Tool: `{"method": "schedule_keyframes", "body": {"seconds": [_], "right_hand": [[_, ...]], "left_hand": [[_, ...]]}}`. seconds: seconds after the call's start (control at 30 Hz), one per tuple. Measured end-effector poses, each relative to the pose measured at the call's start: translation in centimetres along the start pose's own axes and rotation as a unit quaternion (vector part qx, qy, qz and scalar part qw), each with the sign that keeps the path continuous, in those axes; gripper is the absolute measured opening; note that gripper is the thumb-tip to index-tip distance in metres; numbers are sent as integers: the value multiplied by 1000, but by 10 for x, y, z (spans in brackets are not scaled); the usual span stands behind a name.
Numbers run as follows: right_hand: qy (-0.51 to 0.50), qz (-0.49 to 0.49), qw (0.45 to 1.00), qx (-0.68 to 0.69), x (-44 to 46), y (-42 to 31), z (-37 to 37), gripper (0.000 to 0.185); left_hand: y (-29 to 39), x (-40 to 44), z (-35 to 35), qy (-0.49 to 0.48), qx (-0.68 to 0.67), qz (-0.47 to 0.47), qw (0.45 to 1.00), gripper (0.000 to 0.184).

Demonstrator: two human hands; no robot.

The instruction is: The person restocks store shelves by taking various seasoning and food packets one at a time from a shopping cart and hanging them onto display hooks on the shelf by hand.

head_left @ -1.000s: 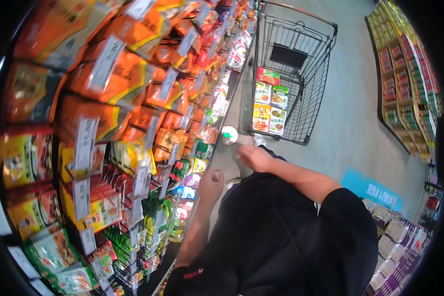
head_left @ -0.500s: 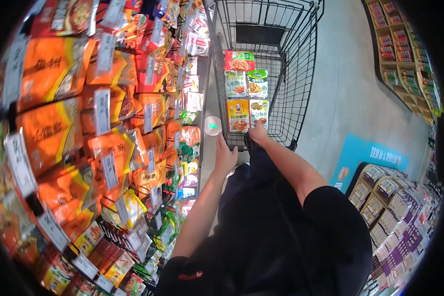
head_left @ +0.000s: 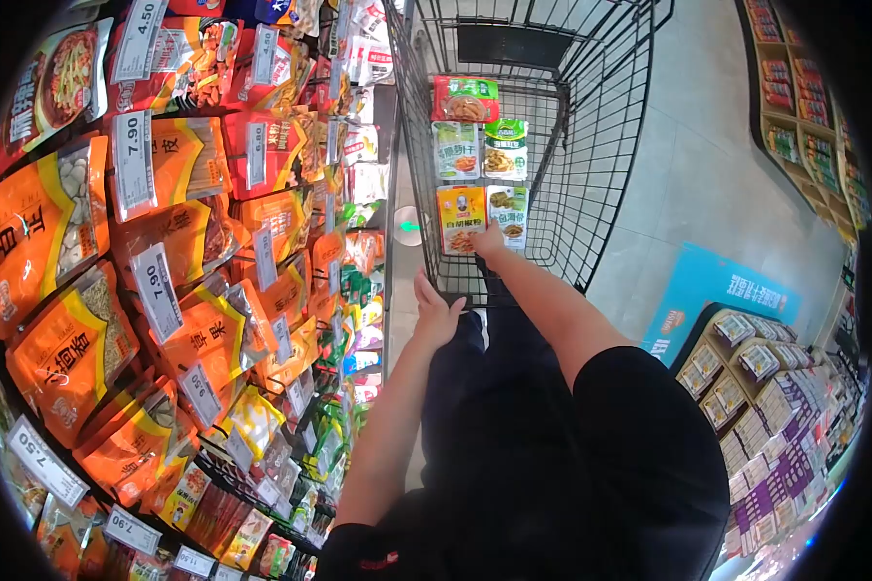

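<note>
My left grip [head_left: 438, 316] is spread beside the cart [head_left: 510, 45]; my right grip [head_left: 489, 242] is at the yellow packet's [head_left: 462, 207] lower edge, whether pinching I cannot tell.

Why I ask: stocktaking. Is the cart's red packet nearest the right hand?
No, the right hand overlaps the yellow packet; the red packet lies farther.

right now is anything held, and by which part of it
The right hand is at the yellow pouch's lower edge; whether it grips cannot be told. The left hand holds nothing visible.
</note>
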State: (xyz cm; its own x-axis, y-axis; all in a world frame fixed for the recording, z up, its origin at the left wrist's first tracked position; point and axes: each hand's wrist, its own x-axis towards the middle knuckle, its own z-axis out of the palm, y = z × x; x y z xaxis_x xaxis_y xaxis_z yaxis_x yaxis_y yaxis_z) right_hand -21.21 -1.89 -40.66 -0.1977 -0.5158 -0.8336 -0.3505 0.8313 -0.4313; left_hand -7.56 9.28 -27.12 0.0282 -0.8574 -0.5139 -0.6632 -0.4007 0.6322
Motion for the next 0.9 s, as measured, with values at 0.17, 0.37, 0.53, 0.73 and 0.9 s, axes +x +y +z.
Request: {"method": "schedule_keyframes", "body": {"seconds": [0.17, 0.37, 0.53, 0.73, 0.9], "right_hand": [[15, 64, 997, 37, 11, 2, -3, 48], [106, 32, 993, -38, 25, 19, -1, 45], [42, 3, 999, -24, 7, 10, -4, 31], [-54, -103, 961, 251, 18, 14, 5, 23], [-11, -228, 929, 290, -120, -97, -69, 15]], "left_hand": [[3, 1, -2, -39, -9, -43, 998, 108], [5, -1, -3, -9, -14, -24, 1000, 101], [13, -1, -15, -34, -31, -74, 996, 98], [18, -21, -37, 12, -29, -114, 993, 73], [-7, -59, -52, 155, -59, 62, 984, 56]]}}
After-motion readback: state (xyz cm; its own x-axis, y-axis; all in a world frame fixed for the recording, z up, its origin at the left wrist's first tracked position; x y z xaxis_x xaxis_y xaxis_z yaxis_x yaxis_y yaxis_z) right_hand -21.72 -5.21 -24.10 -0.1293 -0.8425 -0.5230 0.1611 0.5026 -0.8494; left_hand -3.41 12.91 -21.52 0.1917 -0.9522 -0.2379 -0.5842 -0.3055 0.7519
